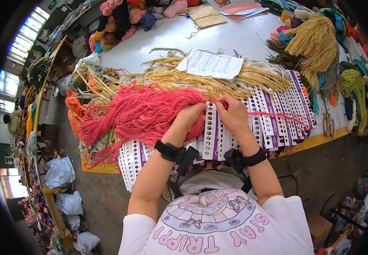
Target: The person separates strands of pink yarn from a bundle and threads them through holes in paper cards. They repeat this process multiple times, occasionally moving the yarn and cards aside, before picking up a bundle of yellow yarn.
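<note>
A thick bundle of coral-pink yarn (143, 110) lies across the table, its loose ends toward the left. My left hand (190, 117) is closed on the bundle's right end, fingers partly hidden by the yarn. Close beside it, my right hand (235, 114) makes a pinch at the top of a white perforated card (210, 127); what lies between its fingertips is too small to make out. Many such cards, white and purple with rows of holes, overlap along the table's near edge. Pink strands (279, 114) run over the cards right of my right hand.
Tan yarn (162, 78) lies behind the cards, under a printed paper sheet (211, 64). Scissors (329, 124) rest near the right edge. Coloured yarn hanks (315, 40) are heaped at the far right, others at the far left. White plastic bags (59, 172) sit at left.
</note>
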Available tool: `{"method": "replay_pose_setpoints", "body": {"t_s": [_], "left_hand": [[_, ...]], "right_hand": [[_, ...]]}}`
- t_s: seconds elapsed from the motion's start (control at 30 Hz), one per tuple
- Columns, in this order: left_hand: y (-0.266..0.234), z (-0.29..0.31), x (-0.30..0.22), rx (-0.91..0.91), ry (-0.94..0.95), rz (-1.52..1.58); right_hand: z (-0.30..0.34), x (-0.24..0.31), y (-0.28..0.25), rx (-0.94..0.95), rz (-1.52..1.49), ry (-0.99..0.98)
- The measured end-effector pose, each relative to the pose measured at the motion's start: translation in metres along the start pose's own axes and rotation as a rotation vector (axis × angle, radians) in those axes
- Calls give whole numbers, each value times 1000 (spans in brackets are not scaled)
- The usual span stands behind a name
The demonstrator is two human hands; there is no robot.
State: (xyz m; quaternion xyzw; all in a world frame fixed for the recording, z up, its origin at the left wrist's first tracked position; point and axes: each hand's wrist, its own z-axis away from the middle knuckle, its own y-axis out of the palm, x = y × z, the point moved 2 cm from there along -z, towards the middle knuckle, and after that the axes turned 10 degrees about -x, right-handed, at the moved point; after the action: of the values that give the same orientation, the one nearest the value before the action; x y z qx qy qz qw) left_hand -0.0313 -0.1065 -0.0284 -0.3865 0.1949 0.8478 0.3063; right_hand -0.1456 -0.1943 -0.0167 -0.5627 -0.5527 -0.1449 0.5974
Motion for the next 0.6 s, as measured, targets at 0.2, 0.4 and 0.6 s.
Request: {"method": "replay_pose_setpoints", "body": {"t_s": [0.2,0.4,0.6], "left_hand": [[-10,-11,4,314,-205,184],[3,-7,6,187,-102,188],[-38,-13,-13,306,-165,401]], "right_hand": [[-1,2,1,-17,-65,-52],[-3,-2,1,77,-194,-13],[2,-4,3,12,-106,-40]]}}
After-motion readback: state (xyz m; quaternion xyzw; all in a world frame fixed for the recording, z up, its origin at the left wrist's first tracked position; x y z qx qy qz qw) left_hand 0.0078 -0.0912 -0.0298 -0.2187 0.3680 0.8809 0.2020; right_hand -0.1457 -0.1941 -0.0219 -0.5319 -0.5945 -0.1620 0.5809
